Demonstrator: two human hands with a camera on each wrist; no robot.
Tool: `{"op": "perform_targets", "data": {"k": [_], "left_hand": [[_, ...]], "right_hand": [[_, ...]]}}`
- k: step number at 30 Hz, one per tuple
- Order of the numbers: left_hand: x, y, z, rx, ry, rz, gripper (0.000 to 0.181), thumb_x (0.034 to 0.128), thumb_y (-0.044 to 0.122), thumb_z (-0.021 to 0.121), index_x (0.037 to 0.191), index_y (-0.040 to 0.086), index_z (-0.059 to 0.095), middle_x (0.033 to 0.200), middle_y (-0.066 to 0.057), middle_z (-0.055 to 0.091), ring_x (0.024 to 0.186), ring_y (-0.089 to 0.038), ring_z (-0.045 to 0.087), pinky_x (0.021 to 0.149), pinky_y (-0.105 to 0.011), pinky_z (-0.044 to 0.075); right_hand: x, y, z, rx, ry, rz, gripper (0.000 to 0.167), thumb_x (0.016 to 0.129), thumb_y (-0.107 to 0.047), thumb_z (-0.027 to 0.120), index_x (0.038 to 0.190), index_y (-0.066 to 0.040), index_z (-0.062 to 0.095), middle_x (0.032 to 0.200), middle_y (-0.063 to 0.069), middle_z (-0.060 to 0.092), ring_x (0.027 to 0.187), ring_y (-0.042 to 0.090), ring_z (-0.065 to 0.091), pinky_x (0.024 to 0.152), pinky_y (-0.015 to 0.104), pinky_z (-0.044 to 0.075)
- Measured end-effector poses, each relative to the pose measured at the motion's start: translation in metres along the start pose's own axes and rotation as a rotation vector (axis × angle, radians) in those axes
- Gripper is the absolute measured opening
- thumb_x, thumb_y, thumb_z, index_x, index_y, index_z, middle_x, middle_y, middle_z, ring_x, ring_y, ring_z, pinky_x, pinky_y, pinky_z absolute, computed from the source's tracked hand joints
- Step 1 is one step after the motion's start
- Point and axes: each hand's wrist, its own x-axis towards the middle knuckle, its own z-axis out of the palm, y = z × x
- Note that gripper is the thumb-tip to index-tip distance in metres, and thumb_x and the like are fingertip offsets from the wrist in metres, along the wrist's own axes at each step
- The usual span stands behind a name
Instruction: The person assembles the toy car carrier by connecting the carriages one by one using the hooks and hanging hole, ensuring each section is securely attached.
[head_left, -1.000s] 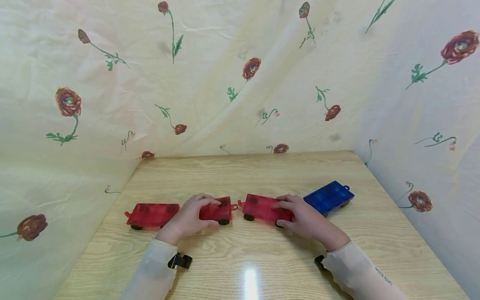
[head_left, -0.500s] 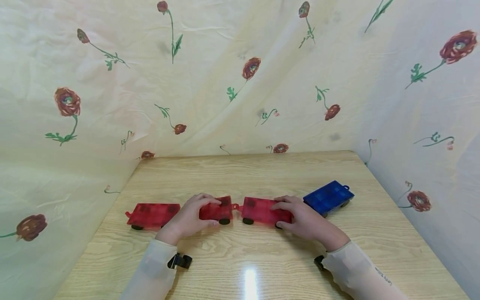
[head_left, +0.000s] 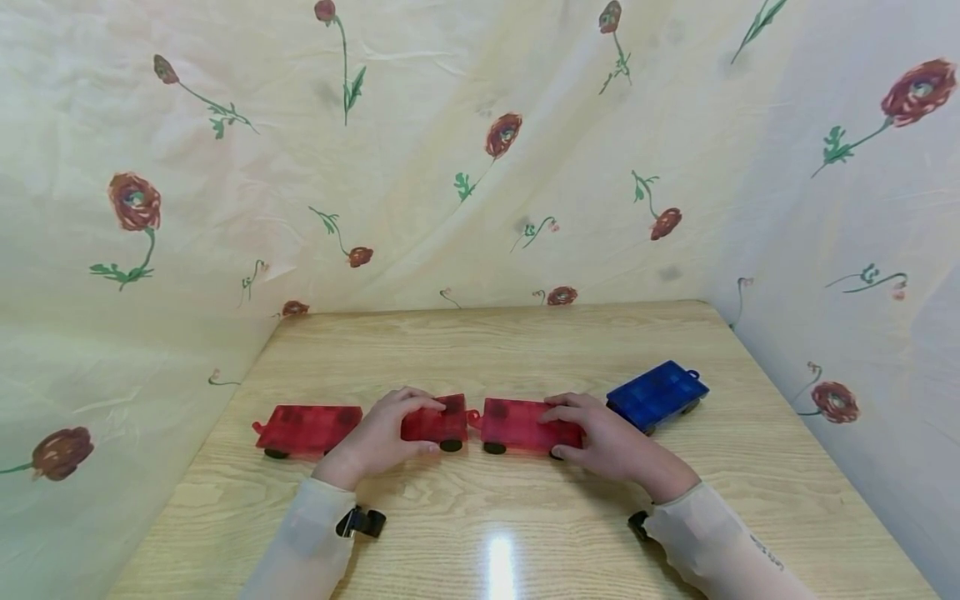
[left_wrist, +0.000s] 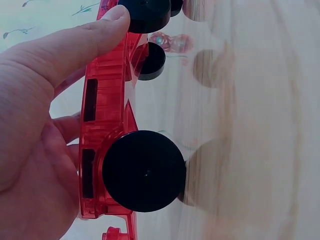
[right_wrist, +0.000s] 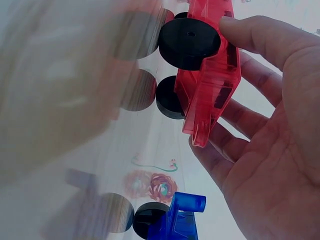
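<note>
Three red wheeled cars stand in a row on the wooden table. My left hand [head_left: 384, 435] grips the middle red car [head_left: 444, 422] across its top and side; the left wrist view shows the thumb on its side [left_wrist: 106, 107] near a black wheel. With fingers on top and thumb at the near side, my right hand [head_left: 603, 435] grips the right red car [head_left: 517, 423]. The couplings of these two cars meet between my hands. The left red car [head_left: 307, 428] is beside my left hand, its right end partly hidden. In the right wrist view, the blue car [right_wrist: 175, 227] is near my right hand.
The blue car [head_left: 655, 395] stands at an angle behind and right of my right hand, on the wooden table [head_left: 480, 350]. Flowered cloth [head_left: 420, 167] hangs behind the table and along both sides. A black band is at each wrist.
The right red car has turned straighter and shifted slightly left, and its coupling now meets the middle car's. Both hands keep their grips; the left has moved barely to the right.
</note>
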Motion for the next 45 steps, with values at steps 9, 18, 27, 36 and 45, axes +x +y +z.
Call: {"op": "perform_targets", "data": {"k": [9,18,27,36,45], "left_hand": [[0.0011,0.0014,0.0005,0.01,0.001,0.015,0.06,0.0832,0.032,0.091,0.138,0.033,0.066,0.135,0.019,0.053,0.135,-0.021,0.048,0.11,-0.051,0.045],[0.0013,0.002,0.001,0.024,0.0,-0.004,0.06,0.0847,0.032,0.09,0.139,0.035,0.065,0.137,0.018,0.053,0.137,-0.023,0.046,0.109,-0.055,0.044],[0.001,0.0009,0.0006,0.021,0.001,-0.005,0.06,0.0845,0.031,0.09,0.139,0.036,0.065,0.138,0.019,0.053,0.138,-0.023,0.046,0.11,-0.056,0.044],[0.0006,-0.0009,-0.0013,0.025,-0.008,0.0,0.062,0.085,0.032,0.09,0.142,0.034,0.064,0.138,0.019,0.052,0.138,-0.022,0.046,0.11,-0.053,0.045],[0.0004,-0.0045,-0.0018,0.032,-0.022,-0.014,0.061,0.0853,0.035,0.089,0.141,0.036,0.064,0.136,0.022,0.052,0.137,-0.018,0.045,0.109,-0.049,0.046]], "right_hand": [[0.0001,0.0004,0.0007,0.012,-0.008,-0.009,0.039,0.093,-0.025,0.083,0.13,-0.025,0.072,0.154,0.005,0.052,0.139,0.034,0.05,0.11,0.054,0.047],[0.0012,0.0004,0.0005,0.024,-0.015,-0.019,0.038,0.093,-0.024,0.083,0.13,-0.024,0.072,0.154,0.006,0.051,0.139,0.033,0.05,0.11,0.053,0.047],[0.001,0.0012,0.0002,0.03,-0.024,-0.023,0.039,0.093,-0.024,0.083,0.131,-0.024,0.072,0.154,0.005,0.051,0.139,0.034,0.049,0.109,0.053,0.047],[-0.0002,0.0007,-0.0006,0.036,-0.022,-0.018,0.039,0.093,-0.025,0.083,0.131,-0.024,0.072,0.154,0.006,0.051,0.139,0.035,0.049,0.11,0.054,0.047],[-0.0003,0.0008,-0.0002,0.04,-0.028,-0.007,0.039,0.093,-0.025,0.083,0.131,-0.025,0.073,0.154,0.005,0.051,0.14,0.035,0.048,0.11,0.054,0.047]]}}
